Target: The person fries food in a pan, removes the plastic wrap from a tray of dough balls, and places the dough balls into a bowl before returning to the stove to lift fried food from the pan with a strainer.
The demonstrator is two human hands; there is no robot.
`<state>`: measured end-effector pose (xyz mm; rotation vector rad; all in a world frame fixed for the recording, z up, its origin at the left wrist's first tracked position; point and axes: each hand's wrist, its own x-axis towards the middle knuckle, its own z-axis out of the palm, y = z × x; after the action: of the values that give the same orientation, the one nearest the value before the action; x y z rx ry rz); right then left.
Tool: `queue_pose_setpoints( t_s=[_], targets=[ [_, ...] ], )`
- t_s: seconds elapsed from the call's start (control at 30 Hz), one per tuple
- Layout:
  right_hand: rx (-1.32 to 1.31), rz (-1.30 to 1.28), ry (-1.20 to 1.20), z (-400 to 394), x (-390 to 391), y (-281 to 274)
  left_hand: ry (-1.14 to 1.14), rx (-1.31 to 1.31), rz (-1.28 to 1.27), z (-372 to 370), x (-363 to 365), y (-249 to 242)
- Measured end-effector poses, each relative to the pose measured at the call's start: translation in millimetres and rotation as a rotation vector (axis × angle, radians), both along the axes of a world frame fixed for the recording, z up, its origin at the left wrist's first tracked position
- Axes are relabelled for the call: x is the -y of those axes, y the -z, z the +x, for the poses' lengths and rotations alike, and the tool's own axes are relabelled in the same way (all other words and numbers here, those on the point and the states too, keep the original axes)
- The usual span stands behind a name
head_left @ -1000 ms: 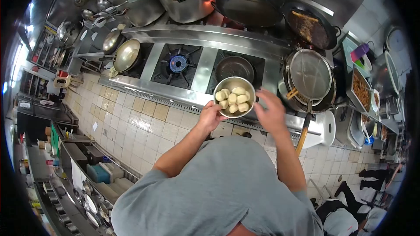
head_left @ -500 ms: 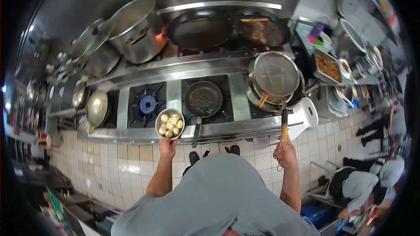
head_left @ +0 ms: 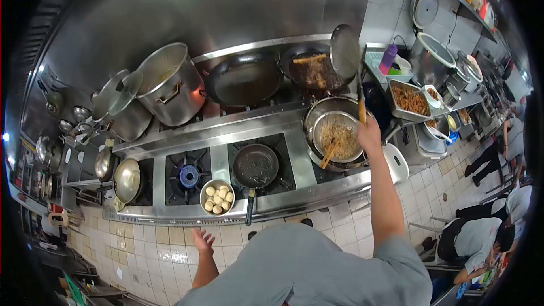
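My right hand [head_left: 369, 136] grips the wooden handle of a round mesh strainer [head_left: 344, 51], raised over the right edge of the back-right wok [head_left: 310, 73]. My left hand [head_left: 204, 241] holds nothing, its fingers apart, in front of the stove edge. Just beyond it, a metal bowl [head_left: 204, 199] of several pale round balls [head_left: 219, 198] rests on the stove's front. Below the strainer, a metal pan [head_left: 310, 124] holds a smaller bowl of brown crumbly food [head_left: 341, 136], with chopsticks [head_left: 330, 154] leaning in it. Dark residue and a yellowish stick-shaped piece lie in the back-right wok.
A black frying pan [head_left: 256, 165] sits on a burner, handle toward me. Left of it burns a blue flame [head_left: 188, 176]. Large stockpots [head_left: 170, 85] and another wok [head_left: 242, 82] stand behind. Food trays [head_left: 409, 101] are at right; people [head_left: 473, 238] work farther right.
My right hand has lifted the strainer from over the bowl of brown food, forward to the back-right wok. My left hand has let go of the bowl of balls and drawn back.
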<state>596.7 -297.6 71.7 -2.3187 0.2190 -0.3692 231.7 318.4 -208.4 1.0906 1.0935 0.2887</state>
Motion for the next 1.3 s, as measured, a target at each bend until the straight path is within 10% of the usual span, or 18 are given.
queue_pose_setpoints(
  t_s=[0.33, 0.7, 0.73, 0.83, 1.03, 1.3],
  targets=[
    [-0.144, -0.293, -0.01, 182, -23, 11, -0.254, -0.432, 0.032, -198, 52, 36],
    [-0.032, -0.16, -0.002, 138, -10, -4, 0.804, -0.947, 0.268, -236, 28, 105],
    [-0.034, -0.126, -0.01, 132, -3, -2, 1.189, -0.932, 0.015, -214, -9, 100],
    [-0.147, -0.017, 0.002, 133, 26, 45, 0.229, -0.508, 0.153, -153, 17, 34],
    [-0.328, 0.952, -0.084, 91, -17, 35, 0.256, -0.281, 0.18, -79, -11, 11],
    [-0.559, 1.296, -0.178, 122, -47, 33, 0.527, -0.515, 0.204, -128, 27, 12]
  ],
)
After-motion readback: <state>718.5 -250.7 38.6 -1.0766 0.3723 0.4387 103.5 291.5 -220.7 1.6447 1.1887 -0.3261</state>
